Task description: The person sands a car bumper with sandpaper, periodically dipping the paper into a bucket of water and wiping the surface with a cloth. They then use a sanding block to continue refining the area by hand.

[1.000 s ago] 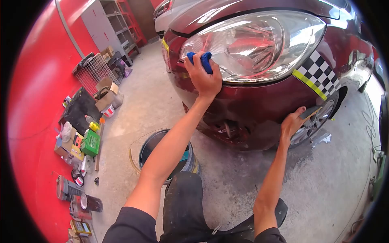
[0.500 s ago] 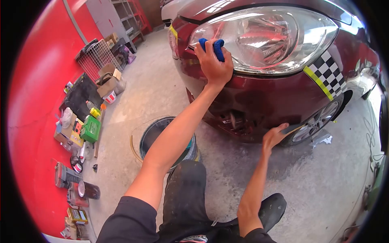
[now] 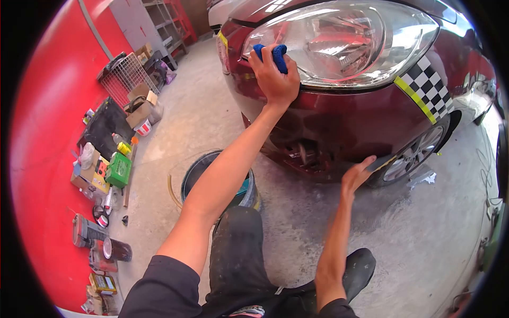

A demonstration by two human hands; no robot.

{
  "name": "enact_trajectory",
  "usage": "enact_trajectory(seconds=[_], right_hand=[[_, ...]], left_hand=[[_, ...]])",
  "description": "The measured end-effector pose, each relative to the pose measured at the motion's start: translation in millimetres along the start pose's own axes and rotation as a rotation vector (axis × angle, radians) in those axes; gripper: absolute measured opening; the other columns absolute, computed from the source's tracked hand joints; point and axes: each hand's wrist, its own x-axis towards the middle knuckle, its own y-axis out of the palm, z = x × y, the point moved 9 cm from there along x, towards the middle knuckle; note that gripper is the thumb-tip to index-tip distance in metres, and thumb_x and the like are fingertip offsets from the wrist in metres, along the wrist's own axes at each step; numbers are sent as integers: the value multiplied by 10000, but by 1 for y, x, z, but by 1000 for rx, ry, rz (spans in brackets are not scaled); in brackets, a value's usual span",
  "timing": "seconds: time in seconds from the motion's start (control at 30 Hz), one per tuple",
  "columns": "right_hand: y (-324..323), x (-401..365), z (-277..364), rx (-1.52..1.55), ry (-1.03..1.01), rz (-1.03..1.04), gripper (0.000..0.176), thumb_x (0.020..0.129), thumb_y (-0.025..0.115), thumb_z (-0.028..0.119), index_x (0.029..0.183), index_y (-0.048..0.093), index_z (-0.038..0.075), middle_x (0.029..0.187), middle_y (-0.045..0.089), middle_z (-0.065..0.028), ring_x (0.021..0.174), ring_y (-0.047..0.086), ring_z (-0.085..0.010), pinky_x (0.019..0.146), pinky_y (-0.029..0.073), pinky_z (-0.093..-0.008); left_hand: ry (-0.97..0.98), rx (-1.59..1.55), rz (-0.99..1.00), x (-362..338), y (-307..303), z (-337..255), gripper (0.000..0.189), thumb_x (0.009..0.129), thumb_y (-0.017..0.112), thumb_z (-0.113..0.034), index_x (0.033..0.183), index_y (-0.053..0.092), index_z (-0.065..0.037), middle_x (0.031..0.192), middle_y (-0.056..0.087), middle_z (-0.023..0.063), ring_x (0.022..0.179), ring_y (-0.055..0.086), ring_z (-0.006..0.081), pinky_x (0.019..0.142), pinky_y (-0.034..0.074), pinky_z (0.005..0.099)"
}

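Note:
My left hand (image 3: 278, 84) is closed around a blue cloth (image 3: 279, 57), pressed at the lower inner corner of the clear headlight (image 3: 344, 45). Part of the cloth is hidden behind my fingers. Lower down and to the right, my right hand (image 3: 356, 176) grips a thin dark grey pad (image 3: 380, 163) with a yellowish edge. The pad lies along the lower side of the dark red bumper (image 3: 350, 127), just in front of the wheel (image 3: 416, 153). Black-and-white checkered tape (image 3: 427, 90) with a yellow-green border runs down the fender beside the headlight.
A dark bucket (image 3: 247, 199) stands by my knee, partly behind my left forearm. Along the red wall (image 3: 47, 106) sit a green case (image 3: 117, 169), a paint can (image 3: 117, 249), boxes and a wire rack (image 3: 127, 77). Wet concrete (image 3: 360, 212) lies below the bumper.
The view has shifted slightly, so the car sits a little higher and further left in it. Both hands keep nearly the same places against the car, still holding the cloth and the pad.

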Motion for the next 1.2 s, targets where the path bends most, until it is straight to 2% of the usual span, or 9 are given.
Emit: enact_trajectory(seconds=[0.13, 0.27, 0.47, 0.6, 0.63, 0.7, 0.93, 1.03, 1.2], right_hand=[[18, 138, -31, 288, 291, 123, 738, 1152, 393, 410, 1598, 241, -159, 1685, 258, -340, 1583, 274, -407, 1297, 181, -423], [-10, 66, 8, -185, 17, -3, 725, 1145, 415, 376, 1624, 202, -124, 1713, 176, -328, 1614, 171, -409, 1304, 158, -469], [6, 116, -3, 97, 1, -11, 807, 1139, 365, 465, 1633, 137, -131, 1717, 140, -341, 1615, 156, -418, 1306, 143, -454], [-3, 83, -13, -5, 474, 91, 801, 1145, 353, 443, 1637, 88, -130, 1705, 145, -363, 1603, 157, -452, 1301, 138, -470], [1, 57, -3, -4, 88, 27, 768, 1151, 313, 425, 1656, 61, -95, 1724, 102, -340, 1616, 115, -442, 1305, 106, -491], [21, 3, -36, -136, -23, 109, 709, 1160, 258, 384, 1672, 66, -66, 1762, 61, -258, 1640, 46, -378, 1309, 92, -455], [14, 119, -40, -51, 188, 137, 736, 1153, 324, 405, 1672, 82, -58, 1737, 84, -313, 1619, 86, -453, 1313, 110, -466], [2, 34, 15, -15, -105, 71, 759, 1150, 365, 399, 1650, 97, -105, 1721, 88, -347, 1615, 89, -456, 1313, 127, -488], [2, 113, 22, 105, 10, 63, 802, 1142, 403, 423, 1640, 92, -124, 1723, 95, -340, 1615, 134, -431, 1311, 152, -459]], left_hand=[[45, -3, -17, 0, 2, 3, 335, 861, 662, -132, 1168, 587, -23, 1111, 540, 261, 1061, 514, 470, 949, 424, 558], [2, 20, -1, -1, -2, 1, 294, 885, 657, -140, 1150, 600, -25, 1136, 563, 243, 1087, 529, 455, 986, 424, 530], [4, 10, 1, 1, 0, -1, 335, 869, 664, -143, 1176, 588, -32, 1119, 533, 260, 1071, 515, 473, 959, 425, 563], [5, 3, -14, 1, -2, -1, 347, 858, 667, -139, 1179, 582, -36, 1102, 523, 260, 1052, 511, 479, 947, 422, 575], [-15, 7, 0, 2, -2, -1, 339, 871, 663, -148, 1179, 586, -29, 1122, 530, 261, 1077, 516, 475, 966, 423, 566], [-49, 13, 31, 1, -3, -1, 326, 897, 657, -167, 1178, 592, -16, 1163, 543, 263, 1127, 526, 469, 1005, 424, 549], [-27, 3, 24, -1, -3, 0, 335, 893, 664, -176, 1180, 596, -17, 1178, 545, 268, 1117, 529, 475, 992, 429, 555], [-29, -5, 19, 1, -2, -1, 327, 894, 662, -177, 1176, 601, -23, 1176, 548, 265, 1113, 530, 471, 995, 429, 551], [-35, -22, 26, 0, 0, 1, 313, 899, 656, -178, 1170, 607, -29, 1167, 548, 259, 1114, 531, 464, 1006, 427, 547]])
